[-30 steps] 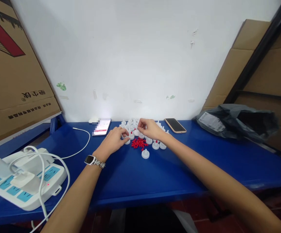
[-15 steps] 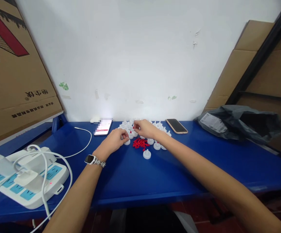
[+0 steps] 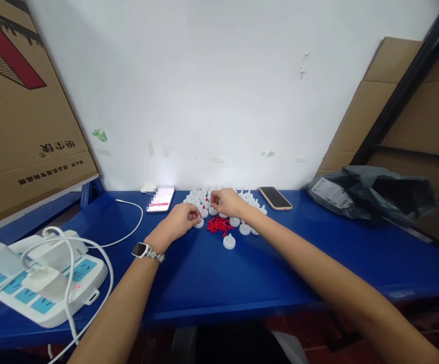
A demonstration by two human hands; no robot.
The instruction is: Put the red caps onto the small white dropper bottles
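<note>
Mid-frame, the left hand (image 3: pixel 180 217) and right hand (image 3: pixel 230 201) have bent fingers, grip unclear; probably putting red bits (image 3: pixel 218 225) on white tops (image 3: pixel 229 242), next needing careful pushing.

scuffed white wall (image 3: pixel 219 101) | blue table (image 3: pixel 242 283) against it | reddish floor (image 3: pixel 306 328) below | black post (image 3: pixel 405 86) right

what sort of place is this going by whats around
Probably a small workshop or packing corner: many white spouted pieces and a pile of small red parts lie on a blue tabletop, with large printed cardboard at the picture's left.
</note>
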